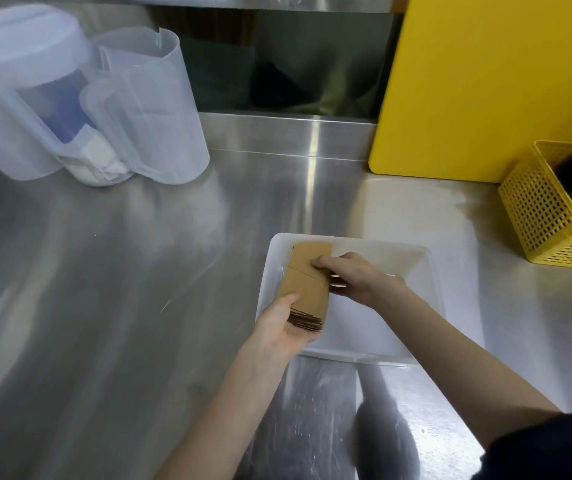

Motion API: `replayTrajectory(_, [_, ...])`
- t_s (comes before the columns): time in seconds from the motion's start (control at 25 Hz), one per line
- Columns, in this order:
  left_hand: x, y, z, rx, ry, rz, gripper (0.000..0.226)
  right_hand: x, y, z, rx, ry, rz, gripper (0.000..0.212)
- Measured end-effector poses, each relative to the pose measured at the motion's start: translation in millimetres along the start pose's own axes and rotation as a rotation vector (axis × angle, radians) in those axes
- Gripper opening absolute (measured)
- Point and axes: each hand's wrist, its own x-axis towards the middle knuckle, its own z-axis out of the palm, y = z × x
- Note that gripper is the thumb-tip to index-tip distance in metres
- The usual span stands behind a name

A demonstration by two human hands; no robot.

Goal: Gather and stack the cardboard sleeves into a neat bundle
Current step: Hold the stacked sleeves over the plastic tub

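Observation:
A stack of brown cardboard sleeves (307, 292) is held over the left side of a white plastic tray (429, 289) on the steel counter. My left hand (282, 325) grips the near end of the stack from below, thumb on top. My right hand (348, 277) comes in from the right, with its fingers on the top sleeve (310, 259). That sleeve sticks out past the far end of the stack. The stack's layered edges show at the near end.
Translucent plastic pitchers (146, 105) stand at the back left. A yellow cutting board (492, 84) leans upright at the back right. A yellow mesh basket (551, 216) with dark items sits at the right edge. The steel counter (104, 271) stretches to the left.

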Motion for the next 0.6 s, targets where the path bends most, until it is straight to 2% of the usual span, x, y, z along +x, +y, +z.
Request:
replayTrajectory(0.36, [6, 3, 0, 0.071, 0.057, -0.017, 0.044, -1, 3, 8, -0.1, -0.001, -0.028, 0.042])
replayTrajectory(0.52, [0, 6, 0, 0.055, 0.013, 0.002, 0.029, -4, 6, 9, -0.11, -0.011, -0.048, 0.039])
replayTrajectory(0.6, [-3, 7, 1, 0.081, 0.004, 0.017, 0.029, -5, 7, 8, -0.121, 0.004, -0.055, 0.041])
